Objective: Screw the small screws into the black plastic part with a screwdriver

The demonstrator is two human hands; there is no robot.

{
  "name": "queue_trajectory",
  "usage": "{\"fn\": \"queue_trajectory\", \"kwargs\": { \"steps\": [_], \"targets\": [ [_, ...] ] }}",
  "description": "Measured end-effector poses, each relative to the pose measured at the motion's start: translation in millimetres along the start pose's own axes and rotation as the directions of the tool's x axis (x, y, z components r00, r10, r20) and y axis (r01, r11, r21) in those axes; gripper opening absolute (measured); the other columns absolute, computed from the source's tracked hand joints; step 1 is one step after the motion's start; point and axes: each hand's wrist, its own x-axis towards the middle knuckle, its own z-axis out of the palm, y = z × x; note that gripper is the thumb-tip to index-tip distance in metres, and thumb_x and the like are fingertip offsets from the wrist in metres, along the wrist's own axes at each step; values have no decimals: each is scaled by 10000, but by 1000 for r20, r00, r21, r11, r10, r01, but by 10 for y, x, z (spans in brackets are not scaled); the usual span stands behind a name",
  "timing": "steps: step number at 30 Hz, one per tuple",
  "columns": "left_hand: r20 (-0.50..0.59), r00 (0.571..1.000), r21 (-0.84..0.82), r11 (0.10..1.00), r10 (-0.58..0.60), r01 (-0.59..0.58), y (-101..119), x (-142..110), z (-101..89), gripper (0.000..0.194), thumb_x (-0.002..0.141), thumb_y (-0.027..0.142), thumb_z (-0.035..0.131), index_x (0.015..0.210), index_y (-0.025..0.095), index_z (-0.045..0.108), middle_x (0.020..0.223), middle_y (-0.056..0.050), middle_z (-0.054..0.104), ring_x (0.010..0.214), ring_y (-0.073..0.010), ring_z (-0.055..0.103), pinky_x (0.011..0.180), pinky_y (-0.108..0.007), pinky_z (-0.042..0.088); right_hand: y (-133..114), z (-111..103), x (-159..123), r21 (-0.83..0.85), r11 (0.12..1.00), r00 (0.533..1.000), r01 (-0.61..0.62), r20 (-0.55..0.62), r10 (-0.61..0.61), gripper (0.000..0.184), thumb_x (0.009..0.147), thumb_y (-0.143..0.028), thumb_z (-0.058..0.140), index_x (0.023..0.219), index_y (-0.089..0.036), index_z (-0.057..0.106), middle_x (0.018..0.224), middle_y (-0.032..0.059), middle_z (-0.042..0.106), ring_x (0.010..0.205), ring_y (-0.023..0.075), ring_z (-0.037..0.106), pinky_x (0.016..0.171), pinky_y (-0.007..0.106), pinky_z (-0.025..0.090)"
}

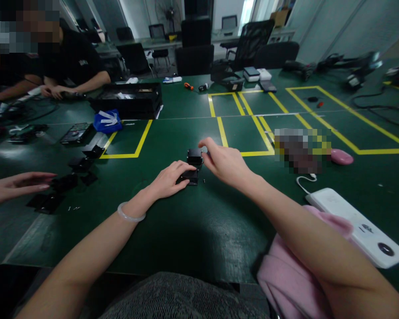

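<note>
My left hand (168, 179), with a pale bangle on its wrist, reaches over a small black bracket-like part (192, 180) on the green table. Its fingers and thumb close around this part and hide some of it. Directly behind lies a second black part (194, 153) with a shiny face. Beside that one's right edge hovers my right hand (224, 161), index finger and thumb bent but apart, nothing visible between them. A tiny screw (204, 180) rests on the table right of the held part.
Another person's hand (20, 186) is at the left by several black parts (64, 181) and loose screws (73, 208). A black bin (129, 99) and blue pouch (108, 122) stand behind. At right are a white power bank (355, 226), pink cloth (289, 270) and pink oval object (342, 157).
</note>
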Motion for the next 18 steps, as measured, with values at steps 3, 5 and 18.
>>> {"fn": "queue_trajectory", "kwargs": {
  "steps": [3, 5, 18],
  "targets": [
    [1, 1000, 2, 1000, -4, 4, -1, 3, 4, 353, 953, 269, 509, 1299, 206, 532, 1242, -103, 581, 1134, -261, 554, 987, -438, 486, -11, -16, -1, -32, 999, 999, -4, 32, 5, 361, 1024, -367, 318, 1204, -187, 574, 897, 71, 756, 744, 194, 662, 581, 281, 240],
    [3, 1000, 1, 1000, -7, 7, -2, 5, 5, 352, 950, 269, 509, 1295, 200, 532, 1231, -103, 583, 1125, -262, 555, 985, -442, 486, -15, -25, 1, -66, 998, 998, -15, 53, 18, 370, 1030, -396, 315, 1163, -194, 595, 861, 68, 753, 736, 199, 665, 571, 286, 221],
    [8, 1000, -1, 1000, -24, 24, -23, 6, -7, 372, 898, 255, 523, 1266, 202, 519, 1193, -96, 593, 1083, -261, 572, 941, -429, 495, -61, -5, -2, -102, 995, 998, -21, 51, 26, 380, 1042, -356, 280, 1204, -195, 583, 891, 69, 763, 749, 194, 683, 555, 284, 197]
  ]
}}
